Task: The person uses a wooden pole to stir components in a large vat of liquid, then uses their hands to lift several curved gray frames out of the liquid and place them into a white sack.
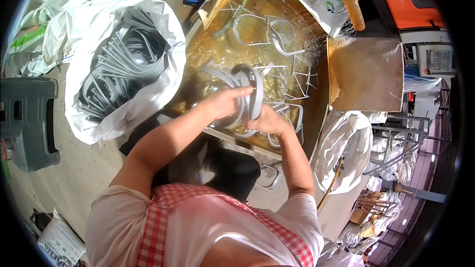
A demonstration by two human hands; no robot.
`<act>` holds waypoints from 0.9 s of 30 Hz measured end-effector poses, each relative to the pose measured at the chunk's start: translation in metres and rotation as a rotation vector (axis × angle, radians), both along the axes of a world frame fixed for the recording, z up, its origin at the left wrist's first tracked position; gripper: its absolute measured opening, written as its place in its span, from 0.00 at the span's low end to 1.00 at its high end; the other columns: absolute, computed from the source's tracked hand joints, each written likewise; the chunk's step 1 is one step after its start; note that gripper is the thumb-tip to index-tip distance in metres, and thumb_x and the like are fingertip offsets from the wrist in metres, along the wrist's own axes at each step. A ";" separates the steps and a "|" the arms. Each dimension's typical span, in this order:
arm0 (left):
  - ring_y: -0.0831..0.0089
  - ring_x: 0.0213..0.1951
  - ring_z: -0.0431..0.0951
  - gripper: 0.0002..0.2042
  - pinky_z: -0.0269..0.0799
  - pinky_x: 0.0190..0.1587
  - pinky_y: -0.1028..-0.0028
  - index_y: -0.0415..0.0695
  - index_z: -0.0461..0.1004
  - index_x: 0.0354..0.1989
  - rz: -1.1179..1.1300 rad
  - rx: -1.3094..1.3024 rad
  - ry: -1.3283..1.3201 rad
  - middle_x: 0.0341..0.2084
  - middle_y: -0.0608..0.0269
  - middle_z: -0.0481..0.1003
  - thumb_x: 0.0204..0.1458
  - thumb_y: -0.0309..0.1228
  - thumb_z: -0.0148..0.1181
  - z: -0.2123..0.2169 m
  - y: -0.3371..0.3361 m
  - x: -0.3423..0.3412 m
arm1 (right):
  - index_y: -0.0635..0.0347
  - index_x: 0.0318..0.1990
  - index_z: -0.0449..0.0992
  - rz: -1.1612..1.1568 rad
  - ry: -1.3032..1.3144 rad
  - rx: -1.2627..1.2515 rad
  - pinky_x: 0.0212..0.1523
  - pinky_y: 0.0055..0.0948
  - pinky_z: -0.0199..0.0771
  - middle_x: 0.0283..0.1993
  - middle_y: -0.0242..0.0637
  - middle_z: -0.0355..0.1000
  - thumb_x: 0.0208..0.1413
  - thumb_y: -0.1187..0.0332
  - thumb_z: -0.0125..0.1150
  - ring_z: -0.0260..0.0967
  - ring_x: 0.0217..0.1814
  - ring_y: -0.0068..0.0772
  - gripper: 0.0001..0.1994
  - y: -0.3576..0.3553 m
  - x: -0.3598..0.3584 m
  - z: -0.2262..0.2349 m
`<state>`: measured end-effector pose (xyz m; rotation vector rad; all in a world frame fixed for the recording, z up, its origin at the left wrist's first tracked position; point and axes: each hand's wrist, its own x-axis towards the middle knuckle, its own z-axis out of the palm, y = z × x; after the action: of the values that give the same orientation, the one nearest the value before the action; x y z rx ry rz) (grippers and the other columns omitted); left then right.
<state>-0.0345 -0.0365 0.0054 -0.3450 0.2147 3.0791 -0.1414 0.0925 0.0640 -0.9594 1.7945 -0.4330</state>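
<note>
Hands at frame centre: left hand [225, 101] and right hand [267, 121] close fingers around grey strip bundle [245, 94] above tank [277, 44]. Keep loops aligned, grip firm, clear of wire racks [297, 76].

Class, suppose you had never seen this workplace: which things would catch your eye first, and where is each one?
At the centre, the left hand and right hand share a grip on a bundle of grey curved strips over a tank of yellowish liquid fitted with thin wire racks. To the left, a big white sack gapes open, full of the same grey strips.
</note>
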 end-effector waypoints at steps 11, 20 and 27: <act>0.59 0.50 0.69 0.24 0.68 0.50 0.63 0.35 0.60 0.53 0.134 -0.271 0.221 0.44 0.49 0.70 0.44 0.23 0.58 0.015 0.000 0.004 | 0.62 0.48 0.68 0.253 0.297 0.093 0.51 0.34 0.64 0.47 0.48 0.68 0.41 0.66 0.66 0.65 0.50 0.43 0.24 -0.004 -0.002 0.017; 0.64 0.34 0.77 0.21 0.72 0.39 0.70 0.34 0.67 0.44 -0.428 -0.572 0.490 0.30 0.51 0.75 0.39 0.27 0.62 0.034 0.000 0.020 | 0.55 0.56 0.62 0.316 0.725 -0.649 0.57 0.41 0.55 0.52 0.48 0.64 0.40 0.69 0.57 0.58 0.57 0.51 0.29 -0.037 -0.036 0.015; 0.62 0.33 0.77 0.27 0.75 0.37 0.68 0.33 0.64 0.47 -0.494 -0.192 0.382 0.30 0.50 0.73 0.46 0.44 0.56 0.038 0.001 0.028 | 0.54 0.55 0.62 0.123 0.373 -0.356 0.51 0.32 0.63 0.48 0.45 0.68 0.46 0.69 0.56 0.65 0.50 0.41 0.25 -0.028 -0.030 -0.013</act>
<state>-0.0064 -0.0351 0.0437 0.2632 0.5189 2.6047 -0.1714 0.0643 0.0512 -1.4688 2.0137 -0.5325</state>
